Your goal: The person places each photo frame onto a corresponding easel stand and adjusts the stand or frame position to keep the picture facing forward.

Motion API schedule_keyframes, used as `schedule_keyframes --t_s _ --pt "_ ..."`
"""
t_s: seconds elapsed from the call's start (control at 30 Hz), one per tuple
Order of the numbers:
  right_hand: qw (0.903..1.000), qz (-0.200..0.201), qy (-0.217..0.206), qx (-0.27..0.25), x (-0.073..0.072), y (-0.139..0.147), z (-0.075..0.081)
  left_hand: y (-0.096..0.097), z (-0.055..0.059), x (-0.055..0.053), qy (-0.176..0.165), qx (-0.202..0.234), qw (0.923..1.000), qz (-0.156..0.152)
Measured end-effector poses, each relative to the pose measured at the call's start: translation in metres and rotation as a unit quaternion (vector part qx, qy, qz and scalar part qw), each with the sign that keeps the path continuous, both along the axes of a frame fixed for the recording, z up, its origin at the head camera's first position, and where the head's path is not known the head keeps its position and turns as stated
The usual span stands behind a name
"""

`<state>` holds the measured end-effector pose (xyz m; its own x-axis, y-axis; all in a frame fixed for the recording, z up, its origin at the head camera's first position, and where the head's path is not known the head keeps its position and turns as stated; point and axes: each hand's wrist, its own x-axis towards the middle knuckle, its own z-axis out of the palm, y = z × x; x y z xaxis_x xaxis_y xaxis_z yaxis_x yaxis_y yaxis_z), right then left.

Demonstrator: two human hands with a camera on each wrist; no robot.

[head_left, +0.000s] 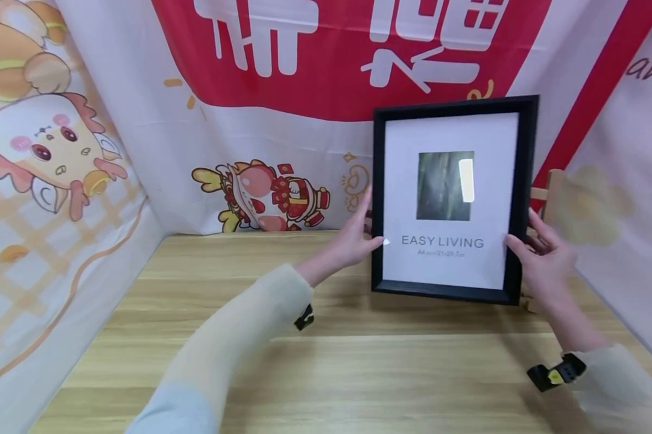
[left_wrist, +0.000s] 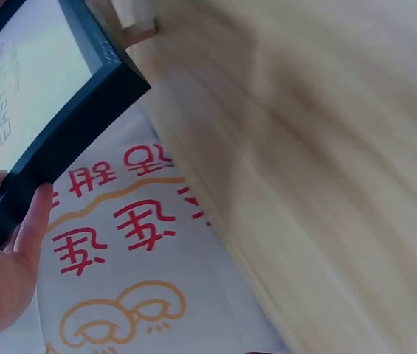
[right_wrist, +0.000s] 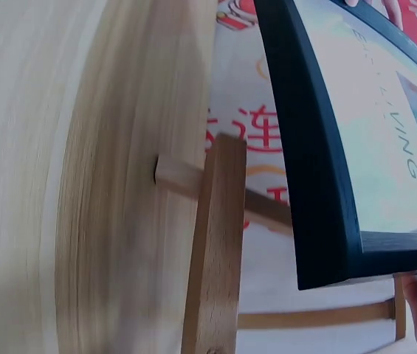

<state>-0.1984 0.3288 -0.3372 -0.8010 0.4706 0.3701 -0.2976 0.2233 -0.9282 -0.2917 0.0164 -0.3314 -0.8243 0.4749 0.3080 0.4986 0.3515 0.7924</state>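
Note:
A black picture frame (head_left: 380,181) with a white "EASY LIVING" insert is held upright between both hands, above the table. My left hand (head_left: 353,238) grips its left side, thumb on the front edge and fingers behind. Opposite it, my right hand (head_left: 550,259) pinches the right side low down, the thumb over the front. In the right wrist view the frame's lower edge (right_wrist: 315,184) hangs close to a wooden stand (right_wrist: 219,243) of slim bars. Most of that stand hides behind the frame in the head view. The left wrist view shows a lower corner (left_wrist: 123,77) of the frame, clear of the table.
A wood-grain table (head_left: 326,374) lies under the hands. Printed cloth (head_left: 260,132) with red and white patterns hangs behind, and another cartoon-printed cloth (head_left: 43,181) borders the left side. Each wrist wears a dark strap (head_left: 556,372).

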Motion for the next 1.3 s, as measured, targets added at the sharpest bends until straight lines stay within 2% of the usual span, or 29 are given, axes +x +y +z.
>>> schedule_keyframes --t_s 0.1,0.2,0.3,0.4,0.5,0.7,0.83,0.93,1.0,1.1,1.23,1.3 --pt "0.9958 -0.014 0.050 -0.076 0.000 0.008 0.000 0.016 0.006 -0.010 0.017 -0.017 0.9997 -0.005" --pt "0.9843 -0.011 0.104 -0.143 0.001 0.015 0.000 0.029 0.015 -0.017 0.030 -0.037 0.9988 -0.007" --pt "0.9745 -0.008 0.138 -0.177 0.003 0.022 0.002 0.042 0.024 -0.023 0.043 -0.048 0.9978 -0.017" --pt "0.9706 -0.015 0.155 -0.183 0.004 0.028 0.003 0.055 0.030 -0.028 0.063 -0.043 0.9968 -0.024" --pt "0.9691 -0.030 0.172 -0.175 0.005 0.034 0.003 0.067 0.031 -0.030 0.080 -0.033 0.9960 -0.024" --pt "0.9732 -0.091 0.183 -0.105 0.005 0.046 0.002 0.085 0.027 -0.029 0.111 -0.008 0.9936 -0.020" --pt "0.9711 -0.111 0.191 -0.089 0.004 0.053 -0.001 0.094 0.024 -0.027 0.154 -0.001 0.9880 -0.010" --pt "0.9707 -0.131 0.190 -0.067 0.002 0.059 -0.005 0.101 0.022 -0.025 0.174 -0.005 0.9847 -0.002" --pt "0.9706 -0.143 0.185 -0.056 0.001 0.063 -0.008 0.106 0.021 -0.023 0.180 -0.009 0.9836 0.000" --pt "0.9717 -0.176 0.157 -0.007 0.000 0.068 -0.013 0.113 0.017 -0.021 0.181 -0.015 0.9833 0.003" --pt "0.9674 -0.214 0.127 0.048 0.001 0.074 -0.019 0.122 0.009 -0.018 0.173 -0.017 0.9848 0.009" --pt "0.9662 -0.219 0.125 0.053 0.001 0.078 -0.021 0.125 0.004 -0.017 0.174 -0.014 0.9846 0.011"
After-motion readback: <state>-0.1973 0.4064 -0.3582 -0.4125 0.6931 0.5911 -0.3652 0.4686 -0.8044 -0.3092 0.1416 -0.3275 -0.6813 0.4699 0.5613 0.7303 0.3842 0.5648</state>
